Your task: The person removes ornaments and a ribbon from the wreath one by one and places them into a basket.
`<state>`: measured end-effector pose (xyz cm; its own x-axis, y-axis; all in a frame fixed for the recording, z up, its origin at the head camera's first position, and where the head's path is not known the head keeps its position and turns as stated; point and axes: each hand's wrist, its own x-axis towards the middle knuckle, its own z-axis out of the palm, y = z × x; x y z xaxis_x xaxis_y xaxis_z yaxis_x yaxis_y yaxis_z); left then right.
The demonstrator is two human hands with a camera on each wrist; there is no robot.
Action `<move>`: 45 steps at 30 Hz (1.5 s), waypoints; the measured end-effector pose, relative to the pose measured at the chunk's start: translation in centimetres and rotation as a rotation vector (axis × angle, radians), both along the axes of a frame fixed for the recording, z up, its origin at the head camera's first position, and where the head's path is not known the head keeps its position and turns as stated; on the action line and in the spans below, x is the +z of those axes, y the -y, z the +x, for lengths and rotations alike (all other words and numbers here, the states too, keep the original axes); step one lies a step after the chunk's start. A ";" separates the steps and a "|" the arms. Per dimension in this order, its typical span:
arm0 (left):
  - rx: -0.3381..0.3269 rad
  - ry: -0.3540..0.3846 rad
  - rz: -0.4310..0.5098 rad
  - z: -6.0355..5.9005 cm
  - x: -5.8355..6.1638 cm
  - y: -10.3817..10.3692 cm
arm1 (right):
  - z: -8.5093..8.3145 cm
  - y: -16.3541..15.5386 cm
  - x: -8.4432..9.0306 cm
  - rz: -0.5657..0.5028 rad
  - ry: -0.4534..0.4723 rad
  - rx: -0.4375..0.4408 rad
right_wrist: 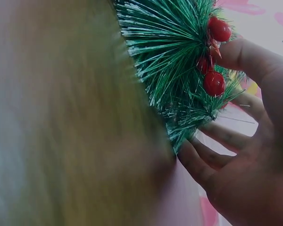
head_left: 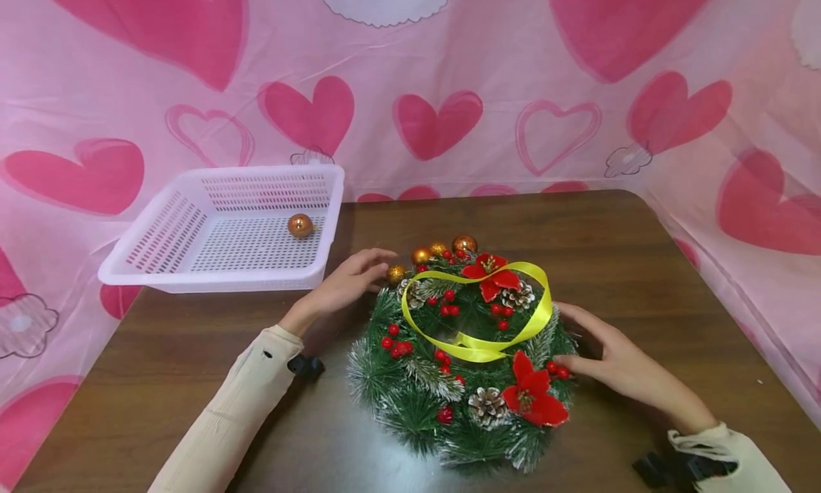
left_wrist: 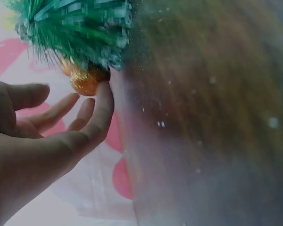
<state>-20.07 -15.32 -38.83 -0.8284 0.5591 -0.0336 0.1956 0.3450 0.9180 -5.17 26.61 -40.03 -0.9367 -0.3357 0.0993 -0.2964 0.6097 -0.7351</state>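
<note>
A green Christmas wreath [head_left: 410, 407] with red berries, pine cones, red flowers and a loose yellow ribbon [head_left: 477, 349] lies on the brown table [head_left: 192, 350]. My left hand [head_left: 372, 265] reaches its upper left edge with fingers relaxed. One fingertip [left_wrist: 104, 94] touches a gold glitter ball [left_wrist: 85, 81] tucked in the needles, also seen as the gold glitter ball [head_left: 395, 273] in the head view. My right hand [head_left: 580, 347] holds the wreath's right edge. Its thumb [right_wrist: 250, 59] lies on top by the berries [right_wrist: 213, 83], and its fingers [right_wrist: 212, 160] sit under the needles.
A white perforated basket [head_left: 224, 283] stands at the table's back left with one gold ball [head_left: 300, 225] inside. More gold balls [head_left: 465, 244] sit on the wreath's far edge. Pink heart-printed cloth [head_left: 436, 122] closes in the back and sides.
</note>
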 end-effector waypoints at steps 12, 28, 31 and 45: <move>-0.028 -0.163 -0.098 -0.3 0.3 0.1 | -1.0 -1.5 -0.7 -0.158 0.031 0.082; -0.068 -0.181 -0.139 -0.7 1.0 1.2 | -1.2 -1.9 -0.8 -0.127 0.046 0.042; -0.067 -0.200 -0.141 -0.7 1.2 1.3 | -1.1 -1.8 -0.7 -0.138 0.059 0.049; -0.027 -0.310 -0.158 0.0 2.4 0.9 | -1.1 -1.8 -0.6 -0.133 0.077 0.041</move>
